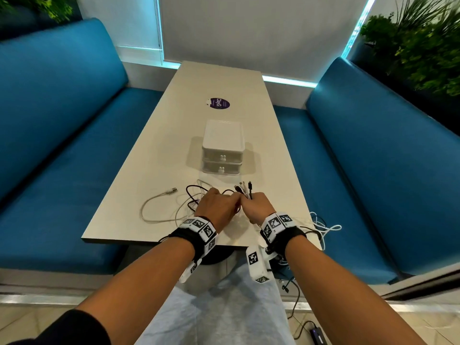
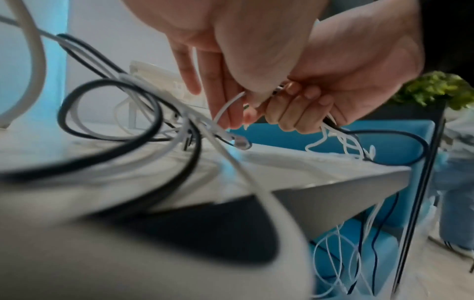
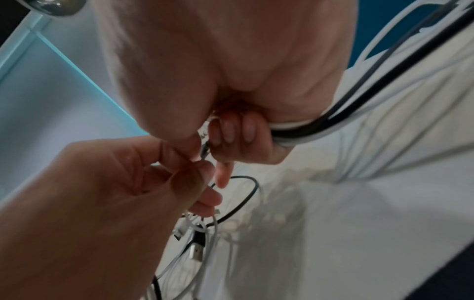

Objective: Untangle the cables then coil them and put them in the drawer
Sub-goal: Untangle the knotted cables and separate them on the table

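A tangle of black and white cables lies on the near part of the beige table. My right hand is fisted round a bundle of cables, whose plug ends stick up out of the fist. The wrist view shows its curled fingers round black and white cables. Right beside it, my left hand pinches one cable between thumb and forefinger; a thin white cable runs from those fingers. Behind the tangle stands the white two-drawer unit, both drawers closed.
Loose cable lengths hang off the table's near right edge toward the floor. A grey cable loop lies at the near left. A purple sticker sits farther back. Blue benches flank the table.
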### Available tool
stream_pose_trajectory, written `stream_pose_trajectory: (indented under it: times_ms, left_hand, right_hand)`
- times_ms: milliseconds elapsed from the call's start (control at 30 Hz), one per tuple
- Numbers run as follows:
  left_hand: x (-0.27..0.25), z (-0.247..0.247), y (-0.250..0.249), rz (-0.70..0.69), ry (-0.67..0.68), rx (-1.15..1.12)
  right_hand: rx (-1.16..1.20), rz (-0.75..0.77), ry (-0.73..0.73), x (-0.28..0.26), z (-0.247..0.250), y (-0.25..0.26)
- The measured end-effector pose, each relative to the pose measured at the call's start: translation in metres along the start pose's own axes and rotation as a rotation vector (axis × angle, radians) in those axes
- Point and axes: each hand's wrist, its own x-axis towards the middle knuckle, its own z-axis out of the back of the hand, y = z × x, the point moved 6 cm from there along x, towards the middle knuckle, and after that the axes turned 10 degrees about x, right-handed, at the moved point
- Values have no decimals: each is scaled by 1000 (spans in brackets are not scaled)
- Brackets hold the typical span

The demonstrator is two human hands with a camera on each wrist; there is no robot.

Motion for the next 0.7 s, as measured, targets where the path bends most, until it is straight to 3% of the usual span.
stream_pose_trajectory:
  times_ms: [167,500,700]
  left_hand:
    - [2,-22,-2,-105,27,-26]
    - [-17,-52,28,-156,131,63]
    - [-19,-45,12,-209,133,202]
  right_hand:
    - [-136,79,16,3,4,0]
    - [-407,-20,-204,4,68,-35]
    - [-346,141,-150,-6,62,-19]
